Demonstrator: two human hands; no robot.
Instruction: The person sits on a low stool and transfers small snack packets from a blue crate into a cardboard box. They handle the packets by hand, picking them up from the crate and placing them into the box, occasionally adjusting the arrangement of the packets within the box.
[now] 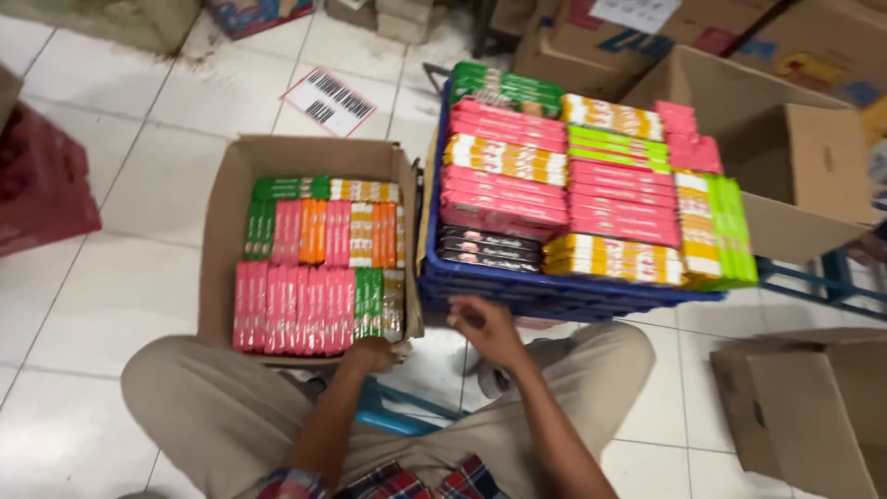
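An open cardboard box on the tiled floor is packed with upright flat packets in pink, orange, green and white. My left hand rests on the box's near right corner, fingers curled against the cardboard edge. My right hand hovers just in front of a blue plastic crate, fingers loosely bent and holding nothing. The crate is piled with stacks of pink, green, yellow-and-white and black packets. My knees in beige trousers frame both hands.
An empty open carton stands behind the crate at the right. Another cardboard box sits at the lower right. A red crate is at the left edge. A barcode sheet lies on the floor behind the box.
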